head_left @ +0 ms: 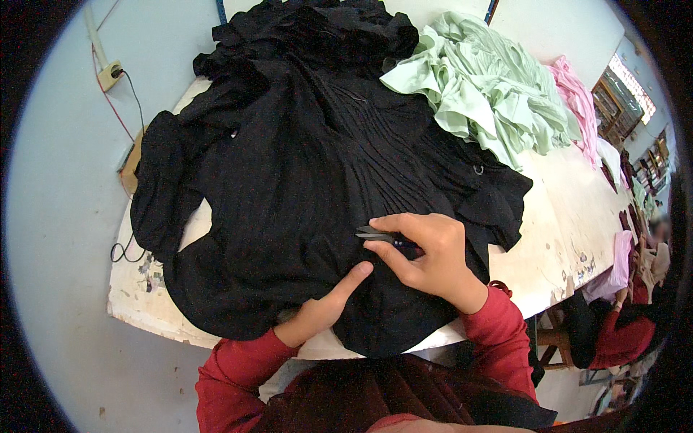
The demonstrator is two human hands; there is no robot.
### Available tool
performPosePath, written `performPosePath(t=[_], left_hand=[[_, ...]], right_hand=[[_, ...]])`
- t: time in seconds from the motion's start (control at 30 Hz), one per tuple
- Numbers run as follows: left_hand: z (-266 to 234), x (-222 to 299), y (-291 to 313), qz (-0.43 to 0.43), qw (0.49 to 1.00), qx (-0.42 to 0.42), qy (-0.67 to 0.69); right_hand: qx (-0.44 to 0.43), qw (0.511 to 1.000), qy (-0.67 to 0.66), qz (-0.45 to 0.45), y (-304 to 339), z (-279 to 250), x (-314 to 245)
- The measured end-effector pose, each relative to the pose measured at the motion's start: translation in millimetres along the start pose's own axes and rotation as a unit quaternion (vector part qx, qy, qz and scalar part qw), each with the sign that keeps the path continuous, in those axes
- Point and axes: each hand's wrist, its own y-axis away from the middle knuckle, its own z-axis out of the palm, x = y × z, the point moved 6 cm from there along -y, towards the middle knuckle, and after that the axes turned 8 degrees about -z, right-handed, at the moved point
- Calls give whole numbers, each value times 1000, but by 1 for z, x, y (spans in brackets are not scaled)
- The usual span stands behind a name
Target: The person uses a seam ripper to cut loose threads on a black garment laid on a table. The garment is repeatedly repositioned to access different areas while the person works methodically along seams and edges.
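At 2 o'clock from your left hand (319, 313), your right hand (437, 254) pinches small dark metal snips (378, 236); the left, its grip unclear, probably steadies the black pleated-fabric garment (281, 187) beneath both.

The gathered garment (278, 187) is black, the thread snips (377, 235) grey. At upper right, the fabric (498, 90) is mint green, the cloth (576, 90) pink. The sleeves (498, 328) are red, the bench (559, 191) cream.

No readable text, labels, numbers or signs showing. Black garment (289, 173) isn't displaying legible markings; neither are the snips (371, 235) over it, pale green cloth (498, 86) lying upper right of it, or socket box (109, 76) upper left.
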Motion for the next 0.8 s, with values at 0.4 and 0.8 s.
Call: performPosePath(t=[0.4,0.8], left_hand=[[1,15,7,92,989,25,-114],[-2,-24,-7,-101,972,-17,211]], right_hand=[[27,791,-508,340,20,48,32],[-11,985,-129,112,-5,0,14]])
